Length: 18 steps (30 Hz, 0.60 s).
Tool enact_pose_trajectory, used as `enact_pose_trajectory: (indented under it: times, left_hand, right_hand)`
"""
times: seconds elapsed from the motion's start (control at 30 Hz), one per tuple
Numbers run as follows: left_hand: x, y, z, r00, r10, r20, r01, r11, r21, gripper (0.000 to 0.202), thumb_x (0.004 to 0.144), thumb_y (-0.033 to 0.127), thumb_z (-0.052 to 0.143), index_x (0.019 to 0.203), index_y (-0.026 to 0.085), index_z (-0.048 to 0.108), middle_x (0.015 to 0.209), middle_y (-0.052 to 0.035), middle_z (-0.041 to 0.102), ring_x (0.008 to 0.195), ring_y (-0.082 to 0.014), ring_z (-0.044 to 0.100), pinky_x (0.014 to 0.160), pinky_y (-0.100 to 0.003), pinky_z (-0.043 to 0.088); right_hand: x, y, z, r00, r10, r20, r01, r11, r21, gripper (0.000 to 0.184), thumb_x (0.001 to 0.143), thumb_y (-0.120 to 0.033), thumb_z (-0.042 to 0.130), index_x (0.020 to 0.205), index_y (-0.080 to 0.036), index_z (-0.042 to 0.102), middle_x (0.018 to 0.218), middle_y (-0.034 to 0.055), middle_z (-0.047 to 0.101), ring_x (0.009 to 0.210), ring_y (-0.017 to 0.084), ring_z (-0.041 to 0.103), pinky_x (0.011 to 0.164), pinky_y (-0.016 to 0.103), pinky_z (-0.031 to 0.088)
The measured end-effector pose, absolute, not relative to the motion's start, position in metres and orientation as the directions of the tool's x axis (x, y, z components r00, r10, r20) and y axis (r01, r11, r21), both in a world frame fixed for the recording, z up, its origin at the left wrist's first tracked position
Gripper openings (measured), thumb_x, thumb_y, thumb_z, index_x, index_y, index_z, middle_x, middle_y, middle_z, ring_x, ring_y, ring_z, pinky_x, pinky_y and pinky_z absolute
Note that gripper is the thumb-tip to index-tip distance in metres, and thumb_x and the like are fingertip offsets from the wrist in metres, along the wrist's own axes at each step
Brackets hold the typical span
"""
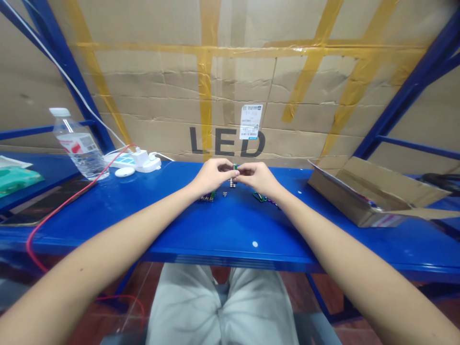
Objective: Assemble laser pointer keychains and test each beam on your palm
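Observation:
My left hand (212, 175) and my right hand (257, 178) meet above the middle of the blue bench (230, 230). Their fingertips pinch a small metal part (233, 178), a short silvery stack with a green top, partly hidden by my fingers. Below my left hand lies a small cluster of dark and green pieces (208, 196), with a tiny silvery piece (224, 194) close by. Under my right hand are green and purple loop-shaped pieces (259, 197). They are too small to identify.
A plastic water bottle (81, 146), a white power strip with a plugged-in charger (142, 162), and a red cable (61, 206) are on the left. A dark flat device (43, 206) lies at the left edge. An open cardboard box (370, 191) sits on the right. Cardboard backs the blue shelf frame.

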<state>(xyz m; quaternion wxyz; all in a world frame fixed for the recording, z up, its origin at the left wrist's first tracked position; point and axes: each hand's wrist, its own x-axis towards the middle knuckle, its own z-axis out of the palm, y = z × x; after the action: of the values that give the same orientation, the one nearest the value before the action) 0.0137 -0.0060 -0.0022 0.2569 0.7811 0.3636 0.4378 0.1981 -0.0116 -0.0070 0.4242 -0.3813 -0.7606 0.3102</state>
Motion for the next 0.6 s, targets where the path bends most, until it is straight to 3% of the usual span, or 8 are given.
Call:
enact_pose_trajectory:
  times: [0.17,0.27,0.47,0.6]
  left_hand:
    - [0.011,-0.003,0.0,0.252,0.813,0.525,0.338,-0.582,0.74,0.018,0.08,0.03,0.069,0.087,0.014,0.071,0.084,-0.0059,0.074,0.081,-0.018,0.067,0.073,-0.031,0.055]
    - [0.008,0.005,0.0,0.194,0.838,0.51,0.277,-0.546,0.791,0.016,0.082,0.028,0.066,0.087,0.014,0.068,0.091,-0.0079,0.074,0.087,-0.0198,0.068,0.074,-0.032,0.058]
    - [0.008,0.016,-0.007,0.2,0.878,0.435,0.102,-0.461,0.882,0.011,0.088,0.02,0.057,0.096,0.014,0.062,0.088,-0.008,0.069,0.081,-0.0162,0.069,0.063,-0.027,0.06]
    - [0.008,0.017,-0.01,0.264,0.851,0.454,0.084,-0.489,0.868,0.013,0.087,0.019,0.059,0.099,0.014,0.063,0.085,-0.0061,0.065,0.08,-0.0157,0.067,0.062,-0.027,0.06]
  right_hand:
    - [0.198,-0.008,-0.011,-0.3,0.86,0.412,0.523,0.509,-0.683,0.02,0.078,-0.03,0.073,0.089,-0.014,0.074,0.086,0.0081,0.076,0.08,0.021,0.066,0.072,0.031,0.047]
    - [0.195,-0.011,-0.015,-0.395,0.845,0.36,0.615,0.534,-0.58,0.016,0.083,-0.027,0.069,0.093,-0.015,0.073,0.089,0.0085,0.075,0.081,0.02,0.065,0.074,0.03,0.046]
    - [0.178,-0.017,-0.028,-0.626,0.72,0.3,0.625,0.693,-0.359,0.011,0.088,-0.024,0.064,0.086,-0.018,0.073,0.091,0.0083,0.075,0.082,0.021,0.064,0.074,0.03,0.043]
    - [0.175,-0.017,-0.03,-0.636,0.716,0.288,0.615,0.695,-0.372,0.011,0.084,-0.014,0.06,0.079,-0.017,0.07,0.082,0.0076,0.073,0.074,0.019,0.062,0.069,0.03,0.042]
